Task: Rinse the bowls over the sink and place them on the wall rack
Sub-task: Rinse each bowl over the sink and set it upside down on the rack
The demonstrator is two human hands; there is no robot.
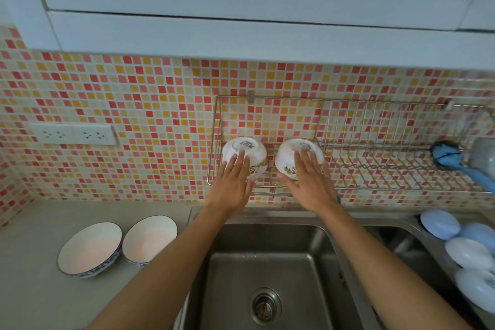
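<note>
a: which step is this looking like?

b: the placing step, i'd judge. both arms are reaching out over the sink [267,270], which is lying below and between the forearms, and up to the wall rack [375,166] running ahead of the hands and off to the right.

a: and the bowls?

b: two small patterned ones are sitting upside down at the rack's left end. the left bowl [245,147] is lying under the left hand [231,182], the right bowl [292,153] under the right hand [310,182]. two bigger blue-rimmed bowls [91,246] are waiting on the counter [29,289], down to the left of the left arm.

a: are the hands gripping?

b: not clamping. both are lying open, fingers stretched nearly flat and resting on the upturned bowls, steadying them more than holding them.

a: what is the next move calling for?

b: probably lifting the palms off gently so neither bowl is sliding on the wires, then reaching down left for the counter pair and rinsing them over the basin. the rack's right stretch is looking free, apart from a blue brush [452,158] far right of the right hand.
</note>
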